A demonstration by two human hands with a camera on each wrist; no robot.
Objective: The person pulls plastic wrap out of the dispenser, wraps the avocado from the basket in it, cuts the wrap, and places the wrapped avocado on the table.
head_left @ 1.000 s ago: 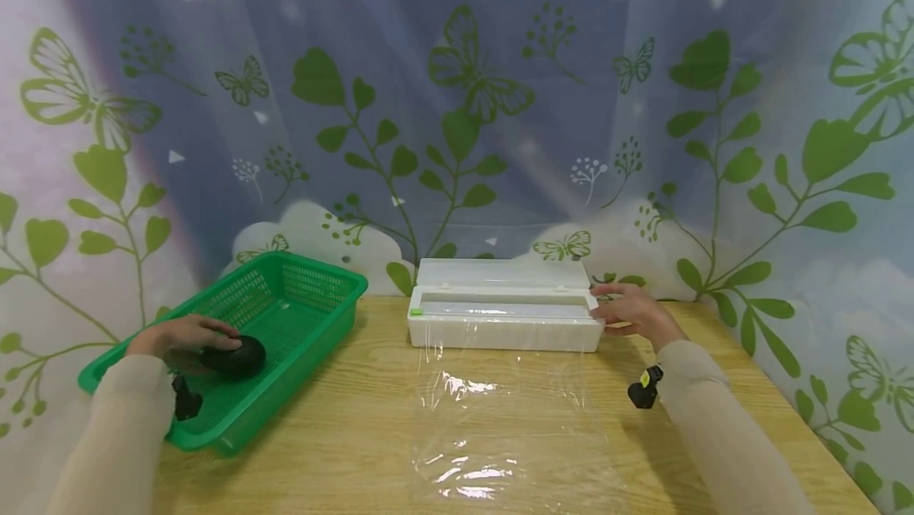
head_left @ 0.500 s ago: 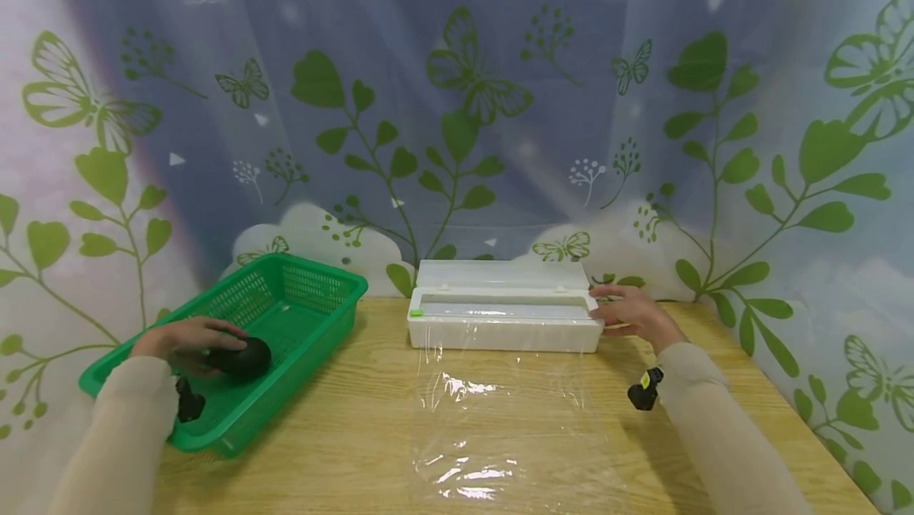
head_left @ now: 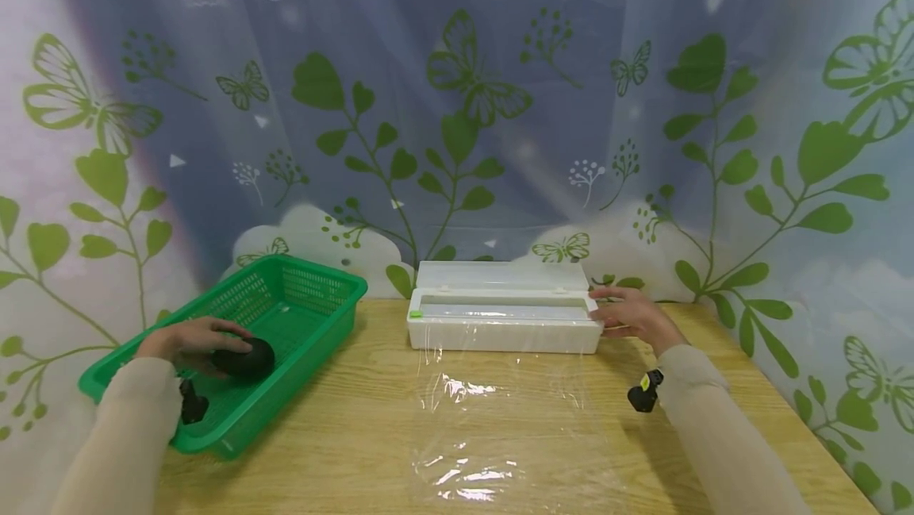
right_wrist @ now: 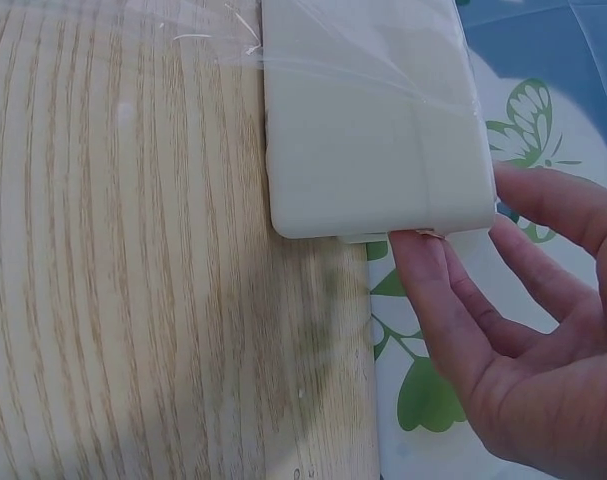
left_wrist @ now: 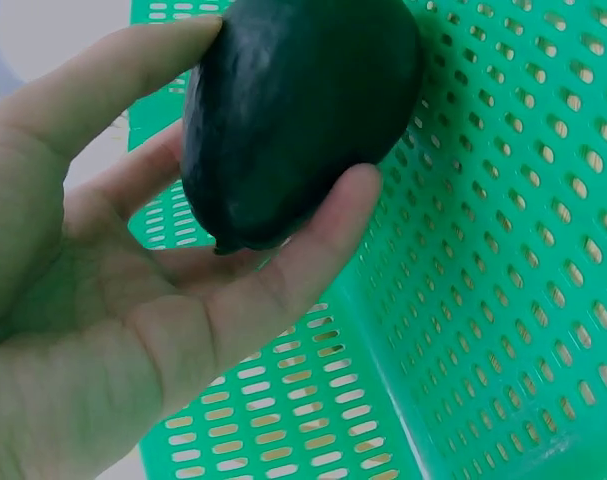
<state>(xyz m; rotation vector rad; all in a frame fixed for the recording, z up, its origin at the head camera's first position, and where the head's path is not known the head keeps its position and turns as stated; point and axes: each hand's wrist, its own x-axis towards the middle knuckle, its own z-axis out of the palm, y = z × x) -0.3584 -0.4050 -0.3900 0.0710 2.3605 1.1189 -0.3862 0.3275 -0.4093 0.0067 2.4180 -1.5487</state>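
In the left wrist view my left hand (left_wrist: pixel 133 290) holds a dark green, smooth oval avocado (left_wrist: pixel 293 110) between thumb and fingers, its small stem nub facing the palm. Under and around it is the green perforated basket (head_left: pixel 314 372), seen on the left in the head view. My right hand (head_left: pixel 631 315) touches the right end of a white cling film box (head_left: pixel 500 336); in the right wrist view its fingers lie fairly straight against that end. The box's lid (head_left: pixel 500 271) stands up at the back. Clear cling film (head_left: pixel 500 428) runs out of the box's front over the table.
The wooden table (head_left: pixel 357 428) carries the basket and the box. A curtain (head_left: pixel 607 102) with butterflies and leaves hangs right behind the table's back edge. Each sleeve bears a small black wrist camera (head_left: pixel 645 390).
My left hand has shifted slightly to the right with the avocado, staying within the basket. The right hand keeps its place at the box's end.
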